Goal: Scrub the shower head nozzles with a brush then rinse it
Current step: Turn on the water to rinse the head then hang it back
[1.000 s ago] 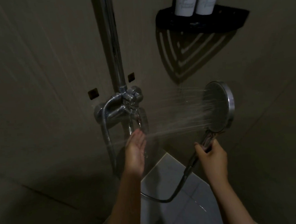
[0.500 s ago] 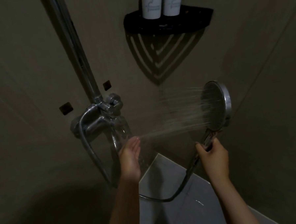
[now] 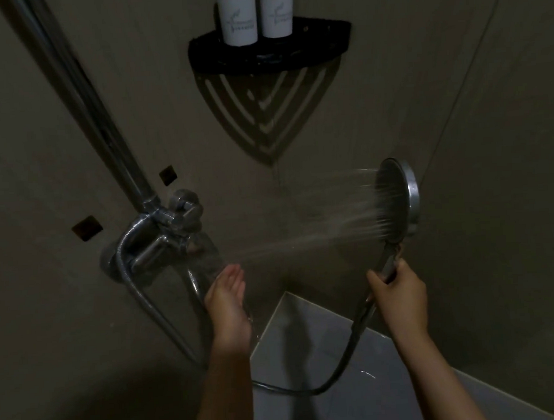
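Observation:
The round chrome shower head (image 3: 398, 198) is held upright at the right, its dark nozzle face turned left and spraying water across the corner. My right hand (image 3: 399, 295) grips its handle just below the head. My left hand (image 3: 227, 296) is flat with straight fingers, palm turned toward the spray, just below and right of the chrome mixer tap (image 3: 161, 238). Water hits my left palm and the tap area. No brush is in view.
A metal hose (image 3: 350, 353) loops from the handle down across the white floor tiles (image 3: 325, 361). A chrome riser pipe (image 3: 80, 101) climbs up-left from the tap. A black corner shelf (image 3: 270, 51) carries two white-labelled bottles (image 3: 255, 13).
The view has swung right, so the tap and pipe sit further left. Both hands keep their poses; the spray still runs from the head to my left palm.

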A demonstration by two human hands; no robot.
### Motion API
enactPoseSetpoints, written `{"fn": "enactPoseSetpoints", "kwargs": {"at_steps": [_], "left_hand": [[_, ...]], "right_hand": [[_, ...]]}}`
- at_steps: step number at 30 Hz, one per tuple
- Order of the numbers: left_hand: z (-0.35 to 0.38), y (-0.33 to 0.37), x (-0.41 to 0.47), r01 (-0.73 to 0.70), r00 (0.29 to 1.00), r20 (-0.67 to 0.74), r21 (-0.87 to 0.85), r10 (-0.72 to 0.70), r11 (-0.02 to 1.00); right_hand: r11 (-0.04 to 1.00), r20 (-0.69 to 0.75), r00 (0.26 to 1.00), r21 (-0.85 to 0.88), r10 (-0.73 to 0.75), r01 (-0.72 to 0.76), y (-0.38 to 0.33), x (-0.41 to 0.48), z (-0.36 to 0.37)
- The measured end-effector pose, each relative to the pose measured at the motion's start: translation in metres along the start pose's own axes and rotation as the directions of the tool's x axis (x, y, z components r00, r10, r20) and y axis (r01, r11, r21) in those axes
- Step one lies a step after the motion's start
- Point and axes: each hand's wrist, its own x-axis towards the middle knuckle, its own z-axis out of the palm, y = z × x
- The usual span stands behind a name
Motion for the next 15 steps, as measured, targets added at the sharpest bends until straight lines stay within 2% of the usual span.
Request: {"fn": "enactPoseSetpoints", "kwargs": {"at_steps": [15], "left_hand": [[0.003, 0.003, -0.004, 0.014, 1.000, -0.004, -0.011, -0.014, 1.000]], "right_hand": [[0.997, -0.057, 0.998, -0.073, 0.014, -0.018, 0.003, -0.005, -0.012]]}}
